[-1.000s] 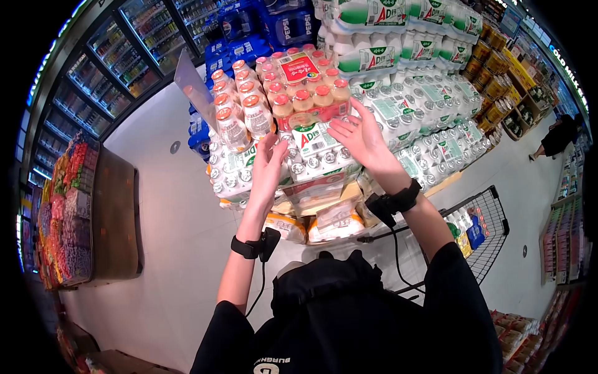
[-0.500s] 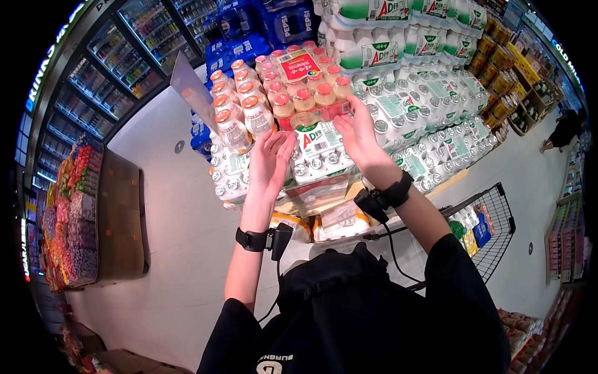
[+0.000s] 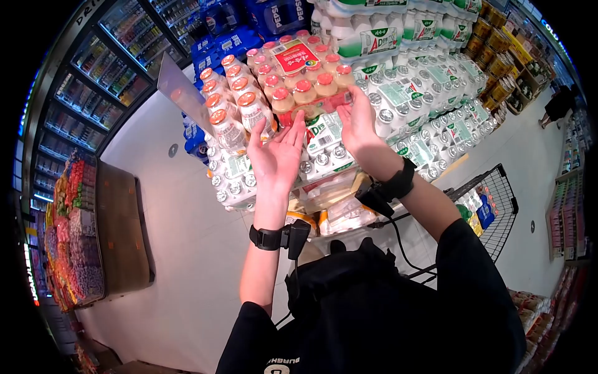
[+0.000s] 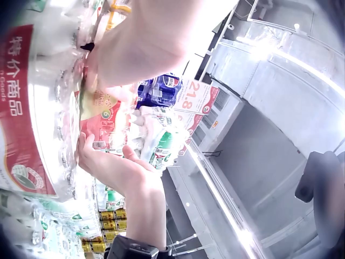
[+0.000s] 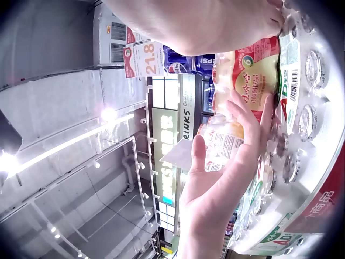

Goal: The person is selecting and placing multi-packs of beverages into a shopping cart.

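A shrink-wrapped pack of red-capped bottles (image 3: 302, 90) with a red label lies on white AD milk packs (image 3: 324, 134). My left hand (image 3: 277, 159) is palm up at its front left corner, fingers extended; the right wrist view shows the left hand's fingers (image 5: 245, 116) against or just before the red wrap (image 5: 256, 81). At the front right corner, my right hand (image 3: 361, 128) has its fingers extended beside the pack; the left wrist view shows this hand (image 4: 116, 172) by the red wrap (image 4: 102, 129). Firm contact cannot be told. Orange-capped bottles (image 3: 227, 128) stand left of the pack.
Taller AD milk stacks (image 3: 374, 43) rise behind on the right, with blue Pepsi packs (image 3: 274, 19) at the back. A shopping cart (image 3: 498, 206) holding goods is on the right. A snack bin (image 3: 121, 230) stands left, and a person (image 3: 557, 106) is far right.
My left hand has moved right and turned palm up, with its fingers closer to the red-capped pack. My right hand remains at the pack's right corner. The head view has shifted slightly.
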Available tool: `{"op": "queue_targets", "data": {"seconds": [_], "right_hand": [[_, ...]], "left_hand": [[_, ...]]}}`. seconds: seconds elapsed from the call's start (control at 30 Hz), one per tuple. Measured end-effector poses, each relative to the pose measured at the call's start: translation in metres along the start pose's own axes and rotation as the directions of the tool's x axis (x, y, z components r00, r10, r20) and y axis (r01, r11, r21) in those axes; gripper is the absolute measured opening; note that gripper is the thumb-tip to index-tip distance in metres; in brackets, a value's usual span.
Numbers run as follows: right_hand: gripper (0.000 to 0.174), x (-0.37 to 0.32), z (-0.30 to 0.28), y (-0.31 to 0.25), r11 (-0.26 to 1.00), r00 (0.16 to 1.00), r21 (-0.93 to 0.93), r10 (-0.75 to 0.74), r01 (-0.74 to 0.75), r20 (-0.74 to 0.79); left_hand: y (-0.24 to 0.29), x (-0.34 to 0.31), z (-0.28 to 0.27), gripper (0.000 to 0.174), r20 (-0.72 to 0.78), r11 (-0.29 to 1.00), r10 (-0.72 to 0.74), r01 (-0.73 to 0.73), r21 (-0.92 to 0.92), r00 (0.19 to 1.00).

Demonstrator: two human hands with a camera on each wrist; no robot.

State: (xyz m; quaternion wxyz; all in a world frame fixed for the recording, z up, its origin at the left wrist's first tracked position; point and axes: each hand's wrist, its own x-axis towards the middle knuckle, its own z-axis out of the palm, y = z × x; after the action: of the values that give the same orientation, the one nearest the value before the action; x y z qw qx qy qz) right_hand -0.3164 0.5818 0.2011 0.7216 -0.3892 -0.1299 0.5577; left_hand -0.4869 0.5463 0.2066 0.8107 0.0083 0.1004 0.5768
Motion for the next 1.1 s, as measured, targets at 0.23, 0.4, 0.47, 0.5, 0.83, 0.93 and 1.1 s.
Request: {"op": "queue_targets", "data": {"seconds": [0.23, 0.4, 0.47, 0.5, 0.83, 0.93, 1.1], "right_hand": [[0.079, -0.002, 0.012, -0.013, 0.985, 0.987, -0.119, 0.112, -0.126, -0.119], [0.072, -0.006, 0.022, -0.003, 0.98, 0.988, -0.191, 0.021, -0.05, -0.152], [0.068, 0.002, 0.02, 0.001, 0.985, 0.982, -0.168, 0.006, -0.038, -0.188], [0.065, 0.002, 0.022, 0.002, 0.984, 0.981, -0.173, -0.002, -0.032, -0.194], [0.052, -0.012, 0.047, -0.011, 0.971, 1.0, -0.236, -0.019, 0.019, 0.0], [0.057, -0.024, 0.062, -0.01, 0.96, 0.999, -0.278, -0.024, 0.029, 0.023], [0.077, -0.023, 0.073, -0.003, 0.934, 1.0, -0.356, -0.016, 0.014, -0.004]], "left_hand": [[0.01, 0.008, -0.002, 0.062, -0.066, 0.994, -0.074, 0.079, 0.074, 0.995], [0.014, 0.013, 0.0, 0.049, -0.082, 0.985, -0.102, 0.113, 0.133, 0.991], [0.016, 0.015, 0.0, 0.049, -0.083, 0.982, -0.13, 0.14, 0.128, 0.988], [0.017, 0.016, -0.001, 0.049, -0.085, 0.981, -0.139, 0.149, 0.122, 0.987], [0.017, 0.02, -0.008, 0.062, -0.052, 0.965, -0.189, 0.195, 0.175, 0.981], [0.022, 0.022, -0.015, 0.067, 0.009, 0.952, -0.301, 0.3, 0.066, 0.953], [0.016, 0.017, -0.002, 0.068, -0.103, 0.959, -0.208, 0.223, 0.176, 0.973]]}}
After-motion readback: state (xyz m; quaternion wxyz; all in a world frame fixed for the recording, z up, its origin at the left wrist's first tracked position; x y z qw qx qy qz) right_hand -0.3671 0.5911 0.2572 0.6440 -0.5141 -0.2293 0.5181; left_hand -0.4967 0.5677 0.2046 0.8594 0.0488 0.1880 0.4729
